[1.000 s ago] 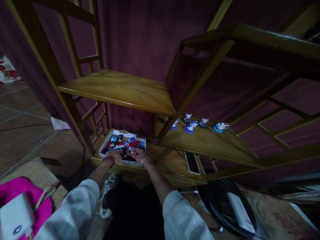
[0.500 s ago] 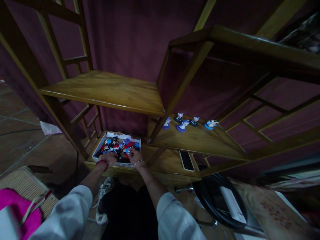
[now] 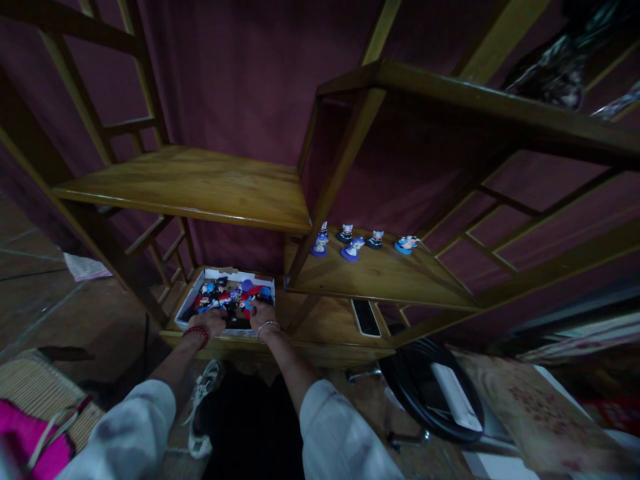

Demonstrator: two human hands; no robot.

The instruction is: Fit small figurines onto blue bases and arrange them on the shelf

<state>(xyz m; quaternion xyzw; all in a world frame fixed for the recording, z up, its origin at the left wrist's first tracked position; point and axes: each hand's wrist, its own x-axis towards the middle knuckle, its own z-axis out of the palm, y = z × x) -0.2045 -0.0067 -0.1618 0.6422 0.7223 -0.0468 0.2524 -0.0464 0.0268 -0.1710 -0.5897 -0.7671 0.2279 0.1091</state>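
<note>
A white open-topped box [image 3: 181, 319] on the bottom shelf holds a jumble of small cartoon figurines [image 3: 220, 293] in red, blue, purple and black. Over its near left edge lies my left hand [image 3: 209, 322], a red bead bracelet at the wrist; its fingertips dip among the figurines and are too dark to make out. At the right side of the box, my right hand [image 3: 262, 315], with a silvery bracelet, has thumb and fingers closed on a small red-and-blue figurine [image 3: 249, 305]. Part of that figurine is covered by the fingers.
Several figurines [image 3: 353, 249] stand on the raised wooden shelf [image 3: 390, 280] to the right. Below lies a dark-screened phone [image 3: 366, 318]. A wooden shelf [image 3: 200, 183] overhangs the box. A black round stool [image 3: 425, 393] holding a white object is at lower right.
The view has shifted slightly right, so another figurine shows behind the shelf post. Both hands stay at the box, with only small finger movement.
</note>
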